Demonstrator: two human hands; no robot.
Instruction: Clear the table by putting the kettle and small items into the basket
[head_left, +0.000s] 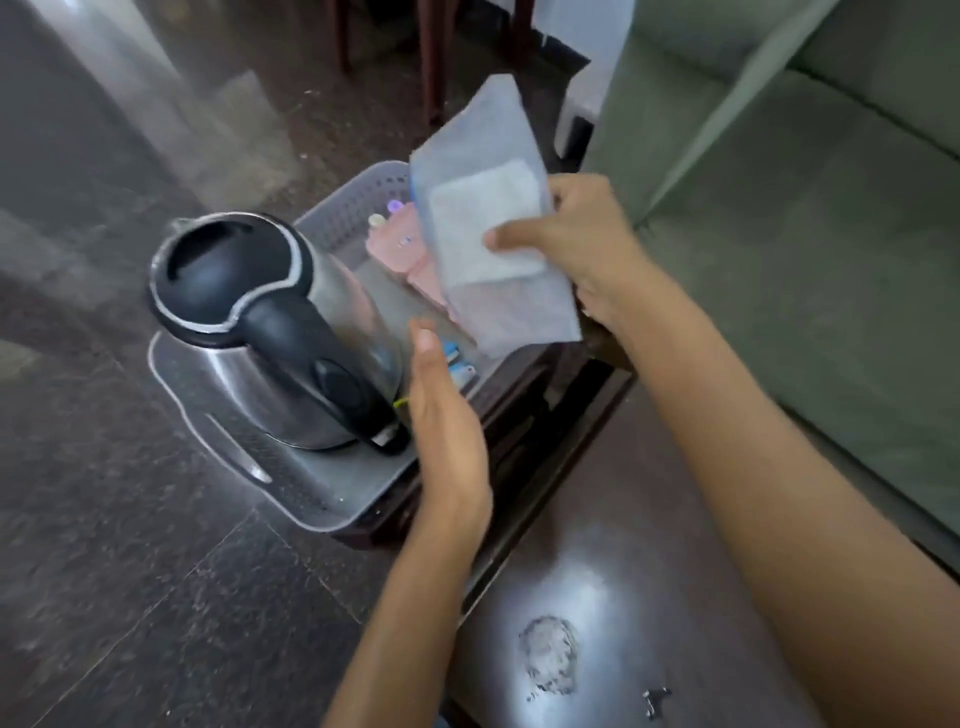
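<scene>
A steel kettle (270, 332) with a black lid and handle stands upright in the near-left part of a grey plastic basket (332, 493). My right hand (576, 244) is shut on a translucent plastic pouch (488, 228) with a white pad inside, held tilted over the basket's far right side. My left hand (447, 421) hovers flat and open just right of the kettle's handle, holding nothing. Under the pouch lie a pink item (400, 249) and small blue items (457, 364) in the basket, partly hidden.
The basket rests on the far end of a dark glossy wooden table (623, 519), overhanging the dark stone floor (104, 519). A green sofa (805, 234) lies to the right. Chair legs (431, 62) stand beyond. A small dark object (655, 699) lies near the table's front.
</scene>
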